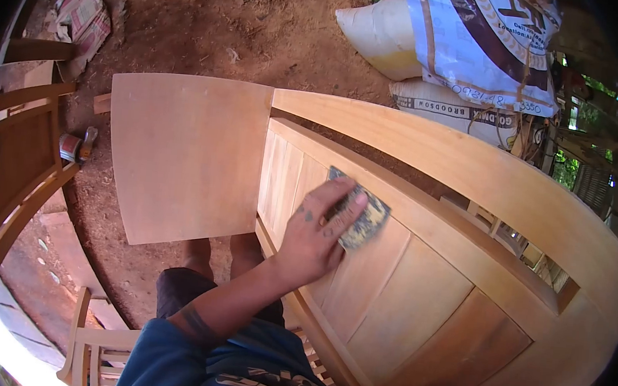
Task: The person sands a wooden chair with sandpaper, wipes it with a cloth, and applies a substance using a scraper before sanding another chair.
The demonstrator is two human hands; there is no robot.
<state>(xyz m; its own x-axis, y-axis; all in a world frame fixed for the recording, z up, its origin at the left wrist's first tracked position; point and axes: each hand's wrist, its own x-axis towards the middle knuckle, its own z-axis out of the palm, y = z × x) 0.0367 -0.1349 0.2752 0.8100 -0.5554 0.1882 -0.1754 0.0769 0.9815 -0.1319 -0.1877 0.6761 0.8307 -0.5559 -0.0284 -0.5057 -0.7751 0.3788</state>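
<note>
My left hand (pixel 317 230) presses a worn, patchy dark-and-yellow piece of sandpaper (pixel 366 224) against the wood, fingers over its top face. It lies where the panelled board (pixel 411 290) meets its upper rail (pixel 397 190). This board is part of a pale, unvarnished wooden furniture frame with a curved outer rail (pixel 460 147). Joined to its left end is a broad, flat wooden end panel (pixel 187 160). My right hand is out of sight.
Printed sacks (pixel 476 46) are piled at the upper right on the bare earth floor (pixel 213 23). More wooden furniture frames stand along the left (pixel 21 124) and lower left (pixel 83 342). A paintbrush (pixel 88 143) and small tin (pixel 70 147) sit by the left frame.
</note>
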